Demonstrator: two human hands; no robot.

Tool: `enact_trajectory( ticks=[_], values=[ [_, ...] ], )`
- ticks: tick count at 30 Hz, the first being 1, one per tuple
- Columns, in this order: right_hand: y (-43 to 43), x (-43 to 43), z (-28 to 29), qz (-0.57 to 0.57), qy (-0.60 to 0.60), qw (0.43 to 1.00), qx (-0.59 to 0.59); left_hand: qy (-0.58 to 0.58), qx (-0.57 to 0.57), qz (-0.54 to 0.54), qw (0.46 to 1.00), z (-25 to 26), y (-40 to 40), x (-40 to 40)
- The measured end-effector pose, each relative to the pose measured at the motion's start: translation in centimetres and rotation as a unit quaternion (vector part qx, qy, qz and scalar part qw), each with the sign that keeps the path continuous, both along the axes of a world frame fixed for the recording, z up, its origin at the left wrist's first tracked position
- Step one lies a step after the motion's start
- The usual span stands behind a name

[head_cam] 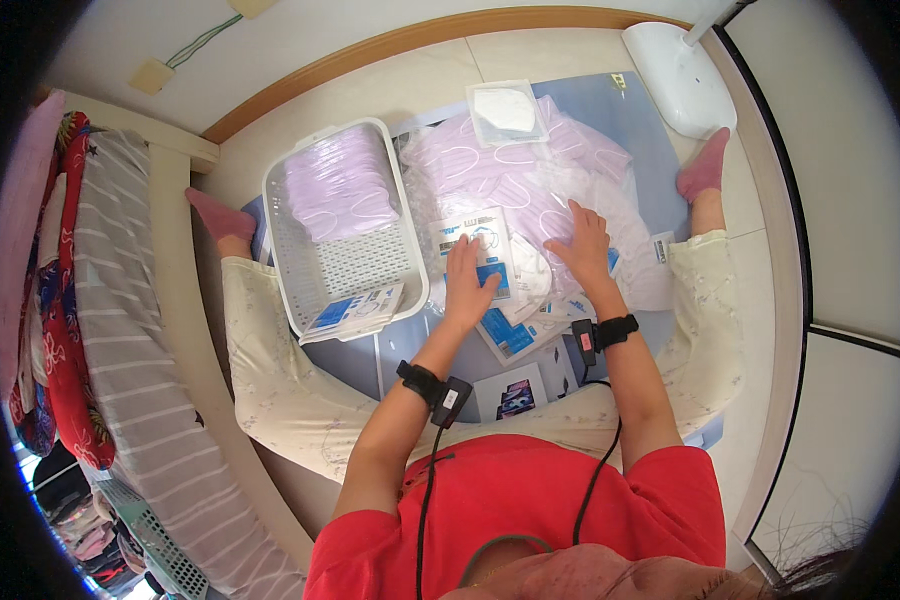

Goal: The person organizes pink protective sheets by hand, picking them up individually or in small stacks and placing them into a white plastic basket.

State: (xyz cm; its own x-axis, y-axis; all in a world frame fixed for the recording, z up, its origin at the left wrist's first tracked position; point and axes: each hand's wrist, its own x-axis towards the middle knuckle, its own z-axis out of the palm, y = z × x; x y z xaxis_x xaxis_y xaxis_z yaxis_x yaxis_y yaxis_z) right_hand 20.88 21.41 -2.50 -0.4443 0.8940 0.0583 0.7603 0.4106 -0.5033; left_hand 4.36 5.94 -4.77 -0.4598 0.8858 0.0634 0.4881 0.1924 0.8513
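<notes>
My left hand [468, 286] lies with fingers spread on a white and blue printed mask packet [489, 225]. To its right, my right hand [586, 251] rests palm down over a pile of lilac face masks [525, 191] in clear plastic, its thumb apart from the fingers. White masks [531, 277] and another blue and white packet [511, 336] lie between and below the hands. A white plastic basket [421, 270] at the left holds a wrapped stack of lilac masks [339, 184] and, at its near end, several flat packets [356, 311]. A clear square box [507, 112] with white contents sits on the pile's far side.
A blue-grey mat [649, 142] lies under the items, between my outstretched legs. Near my lap is a printed white box [511, 391]. A white stand base [679, 79] is at the far right, and a bed frame [176, 225] runs along the left. Cables hang from both wrist straps.
</notes>
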Motion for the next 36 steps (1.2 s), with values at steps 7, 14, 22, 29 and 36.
enact_trajectory(
  ticks=[7, 14, 22, 29, 36],
  values=[
    [0.6, 0.6, 0.3, -0.012, 0.125, 0.989, -0.073, 0.096, -0.301, -0.214, 0.924, 1.9, -0.7, 1.1],
    [1.3, 1.7, 4.0, -0.038, 0.311, 0.904, -0.289, -0.045, -0.223, -0.165, 0.960, 4.0, -0.6, 0.8],
    [-1.1, 0.9, 8.9, -0.010, 0.428, 0.833, -0.350, -0.572, -0.031, 0.053, 0.818, 9.6, 1.9, 1.5],
    [-0.1, 2.0, 7.4, -0.031, 0.409, 0.840, -0.356, -0.659, 0.070, 0.157, 0.733, 7.9, 2.0, -0.6],
    [4.9, 9.0, 2.3, -0.182, 0.320, 0.886, -0.282, -0.645, -0.042, 0.139, 0.750, 6.5, -0.1, -0.2]
  ],
)
